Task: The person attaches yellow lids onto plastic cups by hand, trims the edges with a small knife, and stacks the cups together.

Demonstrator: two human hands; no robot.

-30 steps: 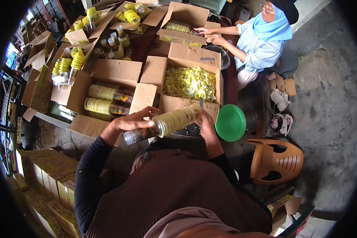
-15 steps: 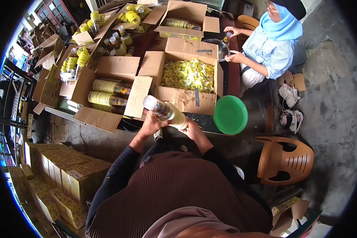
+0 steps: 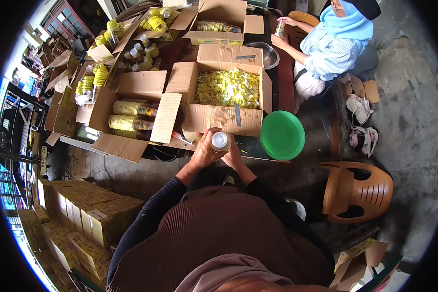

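Observation:
Between my two hands is a stack of plastic cups (image 3: pixel 220 141), upright, its round whitish end facing up towards me. My left hand (image 3: pixel 205 155) is wrapped around its left side. My right hand (image 3: pixel 234 156) closes on it from the right and lower down; some fingers are hidden. Just beyond stands an open carton (image 3: pixel 224 118) filled with yellow and white scraps. To its left, another open carton (image 3: pixel 121 146) holds several cup stacks (image 3: pixel 126 121) lying on their sides. A green plastic basin (image 3: pixel 282 136) sits at the table's right front corner.
Across the table a seated person (image 3: pixel 326 53) holds a printed cup near a metal bowl (image 3: pixel 267 54). More cup stacks (image 3: pixel 100 74) lie at the far left. A brown plastic chair (image 3: pixel 357 192) is at my right, and closed cartons (image 3: pixel 100 219) are piled at my left.
The cup stack has turned from lying slanted to upright, its end now facing me. My hands have drawn closer together. The other person's cup has moved away from the bowl.

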